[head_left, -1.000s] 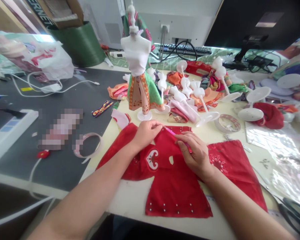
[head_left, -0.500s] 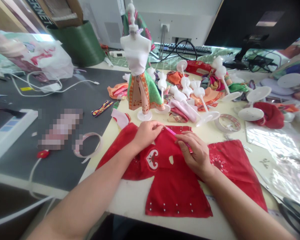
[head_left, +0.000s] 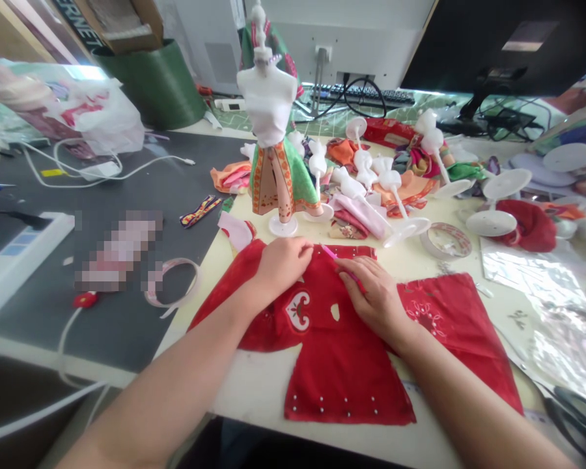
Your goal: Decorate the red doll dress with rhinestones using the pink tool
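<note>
A red doll-sized garment piece [head_left: 339,378] lies flat in front of me. It has a white heart-shaped motif, a small pale hole and a row of beads along its lower edge. My left hand [head_left: 286,260] rests at its upper edge with the fingers pinched together. Whatever they may hold is hidden. My right hand [head_left: 376,293] grips a slim pink pen-like stick [head_left: 329,251], its tip pointing up and left, close to my left fingertips. Small beads also dot the garment's top edge, right of the stick. Beneath my right forearm lies another red cloth [head_left: 473,339] with white embroidery.
Behind the cloth stands a white dress form [head_left: 267,104] in a green and orange skirt. Several small white mannequins [head_left: 365,169] lie among fabric scraps. Tape rolls [head_left: 446,241] sit on both sides. Black-handled scissors [head_left: 573,417] are at the right edge.
My right hand has shifted slightly left, and the pink stick has moved with it. My left fingertips have drawn back a little to the left, away from the stick's tip.
</note>
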Tool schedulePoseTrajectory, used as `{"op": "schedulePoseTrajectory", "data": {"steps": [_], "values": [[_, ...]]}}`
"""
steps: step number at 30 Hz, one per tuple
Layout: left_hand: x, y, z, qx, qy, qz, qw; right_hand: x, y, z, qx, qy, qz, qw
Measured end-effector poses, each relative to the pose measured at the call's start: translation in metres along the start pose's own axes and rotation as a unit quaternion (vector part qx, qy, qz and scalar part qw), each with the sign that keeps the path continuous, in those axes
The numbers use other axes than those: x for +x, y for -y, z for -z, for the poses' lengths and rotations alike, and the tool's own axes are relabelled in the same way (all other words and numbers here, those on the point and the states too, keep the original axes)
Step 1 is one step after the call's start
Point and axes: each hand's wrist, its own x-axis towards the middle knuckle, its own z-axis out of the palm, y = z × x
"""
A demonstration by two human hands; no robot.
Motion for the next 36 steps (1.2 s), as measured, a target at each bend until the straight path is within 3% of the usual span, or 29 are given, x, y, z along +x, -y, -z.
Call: {"op": "schedulePoseTrajectory", "data": {"steps": [10,36], "values": [[-0.0024,-0.0001,-0.0043,0.028,0.031,-0.018,0.999,-0.0004,-0.002,-0.0021,-0.01,0.013,0.0,1.0],[-0.0021,-0.0012,-0.0046,0.055,0.039,-0.019,0.998,0.0002,-0.0021,-0.0002,-0.01,0.007,-0.007,1.0]]}}
